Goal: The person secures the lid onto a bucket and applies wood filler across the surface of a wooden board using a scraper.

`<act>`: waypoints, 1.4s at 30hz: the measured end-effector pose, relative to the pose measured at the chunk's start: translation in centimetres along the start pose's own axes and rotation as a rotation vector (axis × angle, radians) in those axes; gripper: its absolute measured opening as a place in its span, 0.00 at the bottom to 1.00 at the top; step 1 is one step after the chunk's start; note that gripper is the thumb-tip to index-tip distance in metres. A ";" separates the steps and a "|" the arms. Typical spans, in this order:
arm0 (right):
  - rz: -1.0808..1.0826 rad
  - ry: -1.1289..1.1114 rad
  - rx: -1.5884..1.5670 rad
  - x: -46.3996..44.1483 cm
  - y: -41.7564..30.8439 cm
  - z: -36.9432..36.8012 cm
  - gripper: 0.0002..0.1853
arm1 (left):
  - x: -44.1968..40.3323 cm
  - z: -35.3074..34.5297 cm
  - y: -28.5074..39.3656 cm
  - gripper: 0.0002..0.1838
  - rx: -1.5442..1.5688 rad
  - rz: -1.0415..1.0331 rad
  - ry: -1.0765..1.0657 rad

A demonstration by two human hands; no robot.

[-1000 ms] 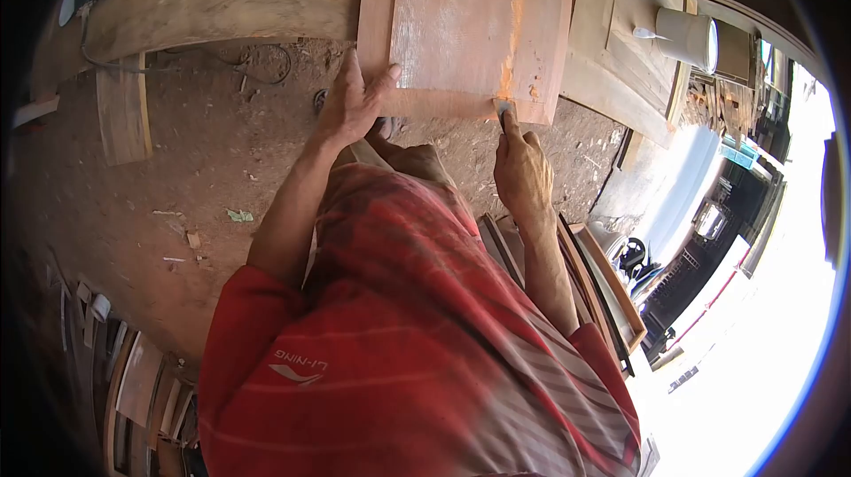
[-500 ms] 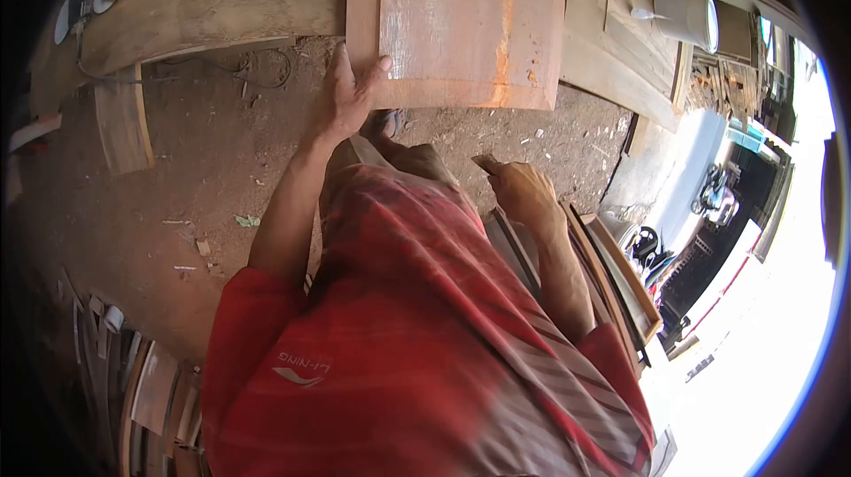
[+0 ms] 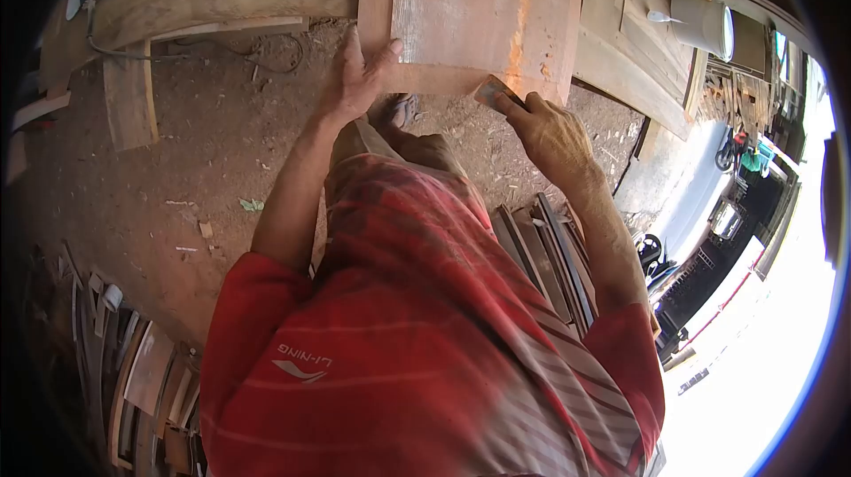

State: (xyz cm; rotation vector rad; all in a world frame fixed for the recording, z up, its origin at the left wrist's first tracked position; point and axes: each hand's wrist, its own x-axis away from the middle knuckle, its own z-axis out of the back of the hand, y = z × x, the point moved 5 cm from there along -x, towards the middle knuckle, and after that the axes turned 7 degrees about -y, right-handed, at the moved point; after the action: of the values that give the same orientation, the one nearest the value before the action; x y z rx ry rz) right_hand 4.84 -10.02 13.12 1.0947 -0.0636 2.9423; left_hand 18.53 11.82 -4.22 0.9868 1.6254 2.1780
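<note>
A wooden panel [image 3: 461,11] with an orange streak of filler [image 3: 521,7] down its right part lies before me. At its near left corner is my left hand [image 3: 359,78], thumb over the face and closed on the edge; some fingers are hidden beneath. My right hand [image 3: 554,136] is wrapped round a putty knife [image 3: 490,91]. The broad blade is close to the panel's near edge, just left of the orange streak; whether it touches the wood I cannot tell.
Wooden boards flank the panel, with a white bucket [image 3: 700,23] on the right one. A cable [image 3: 111,53] hangs at the left. Wood strips [image 3: 554,251] lean by my right side, and offcuts [image 3: 151,379] are piled at lower left on the dirt floor [image 3: 213,149].
My right hand has risen with the putty knife from beside my body to the panel's near edge. My left hand still holds the corner. The view has shifted slightly.
</note>
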 end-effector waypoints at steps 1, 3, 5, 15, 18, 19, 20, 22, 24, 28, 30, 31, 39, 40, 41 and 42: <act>0.001 -0.002 0.000 -0.2 0.4 0.0 0.26 | 0.1 0.0 0.4 0.47 0.001 0.003 0.000; -0.011 -0.068 0.034 -0.6 1.2 0.0 0.27 | 0.4 0.1 1.7 0.38 0.146 -0.069 -0.025; -0.035 -0.108 0.035 -0.4 1.6 0.1 0.27 | 0.4 -0.1 1.5 0.37 0.141 -0.060 -0.028; -0.242 -0.175 -0.042 2.0 5.4 1.1 0.19 | 0.5 -0.3 0.6 0.34 -0.010 -0.046 0.065; -0.227 -0.090 -0.142 1.2 3.4 -0.1 0.19 | 0.6 -0.3 1.2 0.35 0.057 -0.054 0.046; -0.255 -0.074 -0.171 0.7 3.0 -0.3 0.20 | 0.6 -0.3 1.1 0.35 0.053 -0.051 0.045; -0.252 -0.077 -0.176 0.4 2.3 -0.8 0.20 | 0.6 -0.2 1.0 0.36 0.020 -0.046 0.053; -0.380 -0.112 -0.207 1.0 1.6 -2.6 0.20 | 1.1 -0.2 1.1 0.36 -0.016 -0.035 0.051; -0.294 -0.202 -0.216 1.8 1.3 -4.2 0.22 | 0.8 0.1 2.0 0.38 -0.017 -0.016 0.042; -0.397 -0.108 -0.311 2.0 -0.4 -0.8 0.23 | 1.0 -0.1 2.1 0.45 0.048 -0.034 0.023; -0.374 -0.100 -0.292 1.4 -0.9 -2.2 0.23 | 0.9 0.0 2.7 0.46 0.093 0.012 -0.033; -0.351 -0.071 -0.263 1.0 -1.1 -2.9 0.23 | 0.7 -0.2 2.4 0.46 0.084 0.003 -0.048; -0.230 -0.062 -0.224 1.4 -2.1 -1.2 0.21 | 0.7 0.0 1.5 0.39 0.015 -0.002 0.020; -0.234 -0.096 -0.192 0.9 -1.6 -1.1 0.21 | 0.5 -0.1 1.5 0.39 0.010 -0.011 0.012; -0.235 -0.132 -0.161 0.8 -1.3 -1.2 0.20 | 0.5 -0.2 1.2 0.39 0.019 -0.021 0.012; -0.280 -0.105 -0.121 1.4 0.1 -1.6 0.20 | 0.4 -0.2 0.9 0.39 0.032 -0.030 0.026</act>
State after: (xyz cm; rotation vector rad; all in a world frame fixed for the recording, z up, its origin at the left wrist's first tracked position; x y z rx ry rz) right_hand 2.79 -10.09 12.82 1.1360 -0.0797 2.5988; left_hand 18.27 11.64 -3.25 0.9398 1.6812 2.1605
